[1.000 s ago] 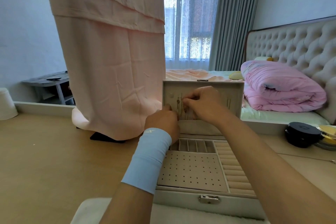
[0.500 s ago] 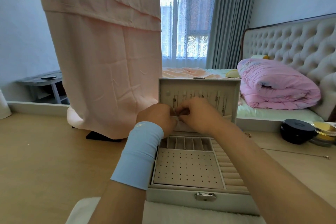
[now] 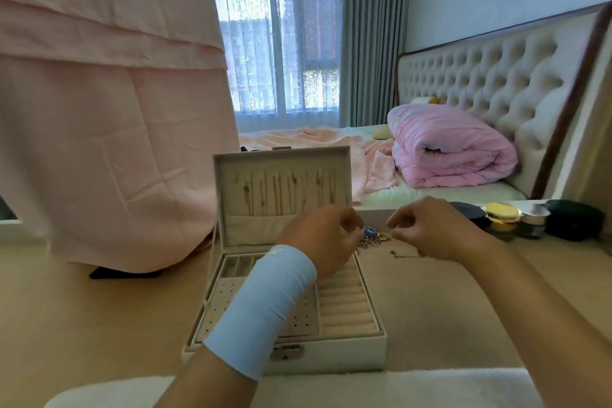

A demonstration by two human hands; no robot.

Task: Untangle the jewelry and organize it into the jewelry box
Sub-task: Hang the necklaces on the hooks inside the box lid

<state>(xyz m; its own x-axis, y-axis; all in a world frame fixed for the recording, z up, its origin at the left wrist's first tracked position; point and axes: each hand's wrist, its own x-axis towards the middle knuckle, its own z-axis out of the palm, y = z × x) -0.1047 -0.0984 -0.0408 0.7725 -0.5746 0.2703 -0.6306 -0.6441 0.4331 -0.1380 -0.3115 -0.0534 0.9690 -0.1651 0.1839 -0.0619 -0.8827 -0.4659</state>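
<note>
Moved off lid (image 3: 281,172) to jewelry pile (image 3: 373,238): left hand (image 3: 326,237), right hand (image 3: 435,232); grips unclear

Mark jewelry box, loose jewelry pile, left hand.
jewelry box (image 3: 344,354): head view, front wall right of the latch.
jewelry pile (image 3: 373,238): head view, middle of the tangle.
left hand (image 3: 323,238): head view, back of the hand.
</note>
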